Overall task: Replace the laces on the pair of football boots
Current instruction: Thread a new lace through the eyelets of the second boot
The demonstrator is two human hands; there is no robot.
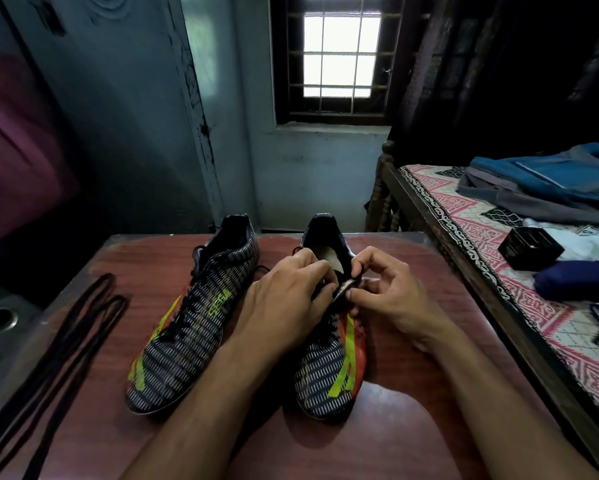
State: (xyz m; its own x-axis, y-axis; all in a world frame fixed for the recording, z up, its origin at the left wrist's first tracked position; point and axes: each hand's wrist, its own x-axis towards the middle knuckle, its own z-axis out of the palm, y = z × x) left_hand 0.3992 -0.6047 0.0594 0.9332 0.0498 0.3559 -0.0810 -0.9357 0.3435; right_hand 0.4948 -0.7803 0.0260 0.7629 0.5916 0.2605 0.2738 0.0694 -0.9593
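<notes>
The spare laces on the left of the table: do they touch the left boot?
Apart. The head view shows bare table between the spare laces and the left boot.

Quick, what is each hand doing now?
Left hand: pinches the lace at the right boot.
Right hand: pinches the boot's tongue.

A reddish-brown wooden surface fills the foreground. To its right stands a bed with a pink patterned sheet, carrying a blue and grey backpack and a small black box. A barred window glows in the far wall.
</notes>
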